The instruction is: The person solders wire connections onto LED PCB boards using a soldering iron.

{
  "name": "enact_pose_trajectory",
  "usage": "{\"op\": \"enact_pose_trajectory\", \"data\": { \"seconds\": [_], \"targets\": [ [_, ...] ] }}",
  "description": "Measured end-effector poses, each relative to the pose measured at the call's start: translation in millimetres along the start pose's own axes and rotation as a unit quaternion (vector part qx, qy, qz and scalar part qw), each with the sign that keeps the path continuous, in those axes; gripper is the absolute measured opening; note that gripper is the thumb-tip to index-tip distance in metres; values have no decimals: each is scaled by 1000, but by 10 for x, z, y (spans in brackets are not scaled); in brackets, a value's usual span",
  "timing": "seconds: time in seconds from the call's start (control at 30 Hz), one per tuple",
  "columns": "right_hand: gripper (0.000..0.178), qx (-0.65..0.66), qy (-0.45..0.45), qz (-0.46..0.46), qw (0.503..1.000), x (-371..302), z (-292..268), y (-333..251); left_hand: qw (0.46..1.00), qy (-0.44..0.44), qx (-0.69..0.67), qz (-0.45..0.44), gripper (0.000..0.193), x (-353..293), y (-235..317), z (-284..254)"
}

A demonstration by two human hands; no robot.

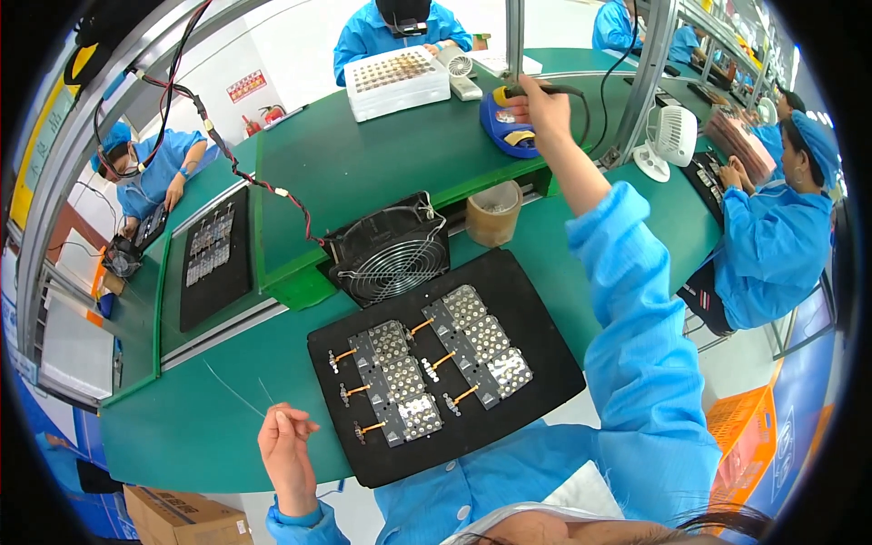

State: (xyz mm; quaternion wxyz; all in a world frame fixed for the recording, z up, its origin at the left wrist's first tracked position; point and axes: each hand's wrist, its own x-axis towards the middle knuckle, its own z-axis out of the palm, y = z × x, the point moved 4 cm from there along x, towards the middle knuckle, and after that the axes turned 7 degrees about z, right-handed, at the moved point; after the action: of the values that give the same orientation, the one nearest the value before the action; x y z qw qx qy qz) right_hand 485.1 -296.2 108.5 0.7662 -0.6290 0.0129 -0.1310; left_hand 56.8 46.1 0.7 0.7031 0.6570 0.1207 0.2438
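Note:
My left hand (287, 454) is beside the left edge of a black mat (545, 381), with thumb and fingertips pinched on a thin pale wire (238, 392) that looks like solder. Stretched far forward, my right hand (549, 118) is closed around the dark handle of a soldering iron (515, 92) at a blue stand (495, 116); the tip is hidden. On the mat lie two dark circuit board panels, a left panel (391, 372) and a right panel (477, 345), both covered with round metallic spots. Short orange strips with small connectors stick out from their left sides.
A black fan (395, 259) with a wire guard stands behind the mat, next to a round translucent tub (495, 216). Farther back are a white foam tray (395, 84) and a white fan (668, 141). Metal posts (647, 82) rise at right. Several co-workers sit around.

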Motion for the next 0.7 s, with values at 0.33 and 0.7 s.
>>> {"op": "enact_pose_trajectory", "data": {
  "seconds": [0.33,0.7],
  "targets": [
    [31,-211,-144,-189,948,-1611,-711,183,990,-75,101,-59,35,93,12,83],
    [43,-367,-205,-390,819,-1871,-627,462,977,-8,212,-3,9,184,124,93]
  ]
}}
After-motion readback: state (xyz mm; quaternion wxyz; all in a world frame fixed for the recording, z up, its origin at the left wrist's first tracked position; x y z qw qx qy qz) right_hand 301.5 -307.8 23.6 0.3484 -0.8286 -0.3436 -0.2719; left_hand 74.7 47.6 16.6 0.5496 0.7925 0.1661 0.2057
